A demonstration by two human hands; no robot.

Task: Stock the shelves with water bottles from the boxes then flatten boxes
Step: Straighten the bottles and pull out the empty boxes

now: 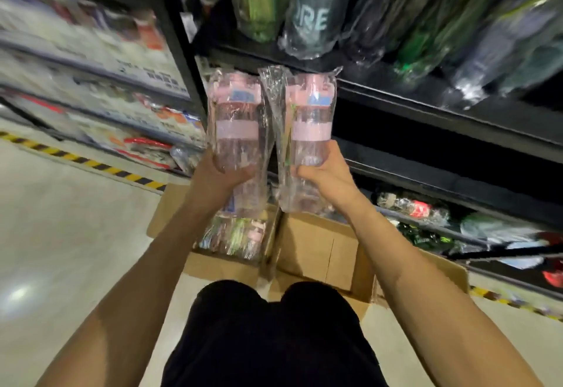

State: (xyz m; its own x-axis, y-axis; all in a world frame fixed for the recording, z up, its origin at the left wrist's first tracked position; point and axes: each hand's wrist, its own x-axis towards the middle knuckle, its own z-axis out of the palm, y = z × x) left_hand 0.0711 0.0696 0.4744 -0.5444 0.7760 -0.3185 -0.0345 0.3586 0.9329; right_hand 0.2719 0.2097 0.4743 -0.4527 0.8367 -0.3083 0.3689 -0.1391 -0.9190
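Observation:
My left hand [219, 177] grips a pink water bottle [236, 124] wrapped in clear plastic. My right hand [324, 173] grips a second pink wrapped bottle [309, 121]. Both bottles are held upright side by side, their tops level with the edge of a black shelf [426, 109]. Below my hands an open cardboard box [307, 249] sits on the floor, with several more wrapped bottles [237, 234] in its left part.
Dark, green and grey wrapped bottles [310, 11] stand on the shelf above. Lower shelves at the right hold more wrapped goods [417, 206]. A black upright post [173, 42] divides this rack from blurred shelves at the left. Yellow-black floor tape [88, 161] runs along the racks.

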